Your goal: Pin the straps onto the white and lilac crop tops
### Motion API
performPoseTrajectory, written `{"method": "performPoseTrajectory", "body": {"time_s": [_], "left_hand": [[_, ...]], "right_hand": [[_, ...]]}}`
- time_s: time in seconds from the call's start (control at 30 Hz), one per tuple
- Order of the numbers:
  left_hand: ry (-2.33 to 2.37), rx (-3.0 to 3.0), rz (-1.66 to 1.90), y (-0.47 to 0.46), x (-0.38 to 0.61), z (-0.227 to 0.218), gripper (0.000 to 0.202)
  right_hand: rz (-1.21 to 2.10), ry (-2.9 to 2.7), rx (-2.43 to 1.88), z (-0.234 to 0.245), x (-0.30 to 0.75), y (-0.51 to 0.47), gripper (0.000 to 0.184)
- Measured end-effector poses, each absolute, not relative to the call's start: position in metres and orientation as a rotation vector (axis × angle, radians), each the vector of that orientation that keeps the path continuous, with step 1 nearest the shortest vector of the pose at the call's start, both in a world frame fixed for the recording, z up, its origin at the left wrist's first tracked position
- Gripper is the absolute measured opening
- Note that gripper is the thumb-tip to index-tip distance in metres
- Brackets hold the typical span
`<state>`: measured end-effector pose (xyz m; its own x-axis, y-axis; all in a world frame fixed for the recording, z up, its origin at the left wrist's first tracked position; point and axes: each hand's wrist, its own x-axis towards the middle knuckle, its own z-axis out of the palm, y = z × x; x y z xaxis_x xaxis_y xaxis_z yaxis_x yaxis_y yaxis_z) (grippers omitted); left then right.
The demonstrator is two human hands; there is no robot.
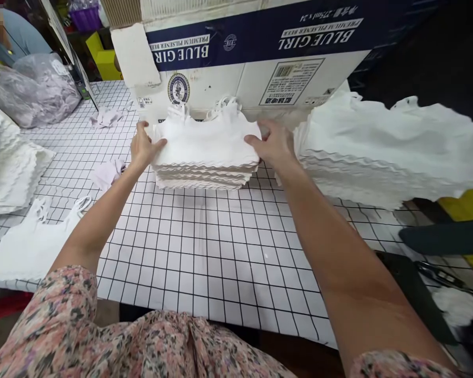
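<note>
A neat stack of white camisoles (208, 139) with thin straps and wavy hems lies on the table in front of me, straps pointing away. My left hand (145, 146) is at its left edge, thumb over the top piece and fingers along the side. On the opposite edge, my right hand (275, 140) has its thumb on the top camisole, with the other fingers partly hidden behind the side. Both hands grip the upper corners of the top camisole; how many layers they hold cannot be told.
A beer carton (236, 79) stands behind the stack. To the right is a taller pile of white camisoles (386, 136). A single camisole (23, 247), folded white pieces (11, 168) and cloth scraps (107, 173) lie left on the checked tablecloth (205, 252). A person sits beyond a plastic bag (43, 89).
</note>
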<state>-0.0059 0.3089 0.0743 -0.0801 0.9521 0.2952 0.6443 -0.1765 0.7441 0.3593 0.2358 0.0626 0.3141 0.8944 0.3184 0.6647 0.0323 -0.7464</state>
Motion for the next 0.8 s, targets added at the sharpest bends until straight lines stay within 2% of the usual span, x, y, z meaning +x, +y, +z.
{"method": "performPoseTrajectory", "body": {"time_s": [0.07,0.17,0.23,0.33,0.43,0.5,0.63,0.7,0.8], "left_hand": [[1.652,2.2,1.082,0.308,0.001,0.07,0.089],[1.448,2.496,0.779,0.301,0.015,0.061,0.082],[1.45,2.504,0.709,0.292,0.013,0.057,0.078],[1.821,2.351,0.68,0.27,-0.022,0.057,0.083],[2.276,1.977,0.263,0.235,-0.073,0.062,0.1],[2.258,1.881,0.09,0.215,-0.1,0.064,0.088],[1.805,1.927,-0.082,0.211,-0.123,0.072,0.041],[1.667,1.939,0.011,0.231,-0.125,0.075,0.035],[1.86,1.902,0.299,0.271,-0.125,0.07,0.04]], "right_hand": [[0.133,-1.56,-1.835,0.069,0.351,0.225,0.072],[0.098,-1.846,-1.886,0.071,0.333,0.205,0.074],[0.118,-1.933,-1.847,0.066,0.323,0.188,0.073],[-0.074,-1.919,-1.688,0.05,0.313,0.155,0.066],[-0.154,-2.021,-1.511,0.028,0.295,0.116,0.058],[-0.127,-2.146,-1.37,0.008,0.274,0.089,0.054],[-0.091,-2.328,-1.164,-0.038,0.231,0.043,0.043],[-0.067,-2.427,-1.095,-0.056,0.218,0.028,0.049],[0.009,-2.472,-1.087,-0.069,0.215,0.019,0.06]]}}
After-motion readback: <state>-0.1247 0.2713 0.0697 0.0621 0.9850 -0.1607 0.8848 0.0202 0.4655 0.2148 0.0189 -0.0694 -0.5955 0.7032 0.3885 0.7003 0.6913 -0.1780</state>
